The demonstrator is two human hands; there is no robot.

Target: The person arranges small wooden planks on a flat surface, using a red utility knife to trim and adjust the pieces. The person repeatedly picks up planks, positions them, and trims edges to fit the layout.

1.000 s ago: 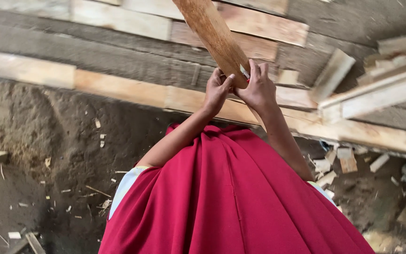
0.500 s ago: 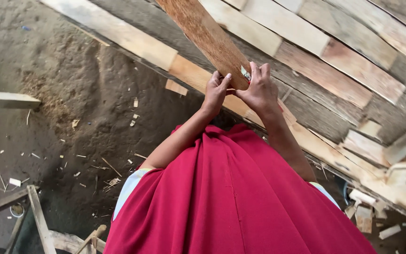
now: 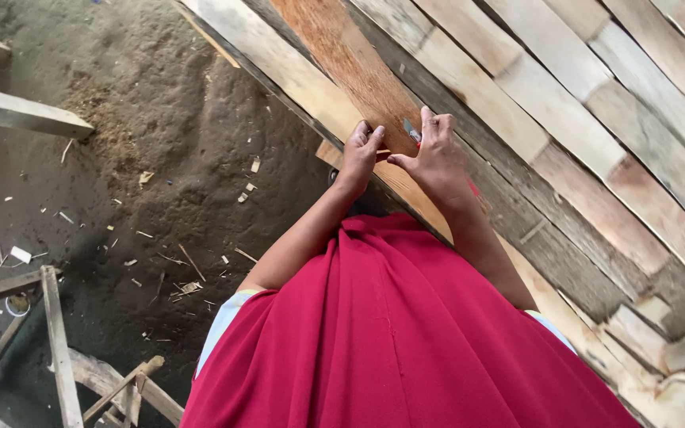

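A long reddish-brown wooden plank (image 3: 350, 67) runs from the upper middle down to my hands, above a layer of pale boards. My left hand (image 3: 361, 153) grips the plank's near end on its left edge. On the right side of that same end my right hand (image 3: 436, 154) holds on, and a small grey, pencil-like tool (image 3: 411, 131) is pinched between its fingers. Red cloth (image 3: 390, 333) covers my lap below the forearms.
Pale wooden boards (image 3: 564, 103) lie side by side across the right half. Dirt floor (image 3: 144, 127) strewn with wood chips fills the left. A loose plank (image 3: 21, 115) sticks in from the left edge, and a wooden frame (image 3: 57, 341) stands at bottom left.
The view has swung so the boards now run diagonally on the right and more dirt floor shows on the left. Both hands stay on the plank's near end.
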